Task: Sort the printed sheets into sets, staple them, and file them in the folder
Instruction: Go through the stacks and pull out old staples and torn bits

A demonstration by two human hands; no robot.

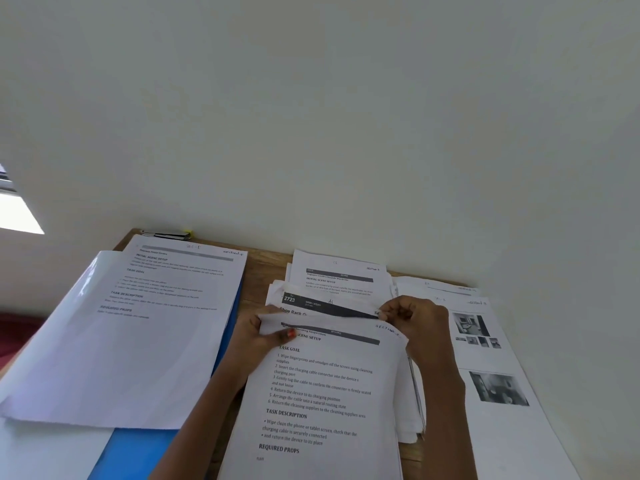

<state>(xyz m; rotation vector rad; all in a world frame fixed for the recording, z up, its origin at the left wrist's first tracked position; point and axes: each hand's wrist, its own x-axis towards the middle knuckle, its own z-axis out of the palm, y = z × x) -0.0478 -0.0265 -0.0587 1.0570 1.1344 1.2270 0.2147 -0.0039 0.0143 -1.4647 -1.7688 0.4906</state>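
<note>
Right of the blue folder (145,452), the left hand (254,341) and right hand (414,318) pinch the top corners of the printed sheets (322,386); light, floppy and slippery, they are probably best held at the edges.

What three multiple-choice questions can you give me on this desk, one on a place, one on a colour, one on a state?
1. Where does the stapler lie?
A. On the photo pages
B. At the table's far left corner, by the wall
C. On the floor

2. What colour is the folder?
A. Blue
B. Red
C. Green

3. What are the left hand and right hand doing?
A. Resting flat on the table
B. Hanging idle
C. Gripping the top sheet at its upper corners

Answers: 1 B, it sits at the far edge beyond the folder; 2 A, blue shows under the pages on the left; 3 C, fingers curl round both upper corners.
</note>
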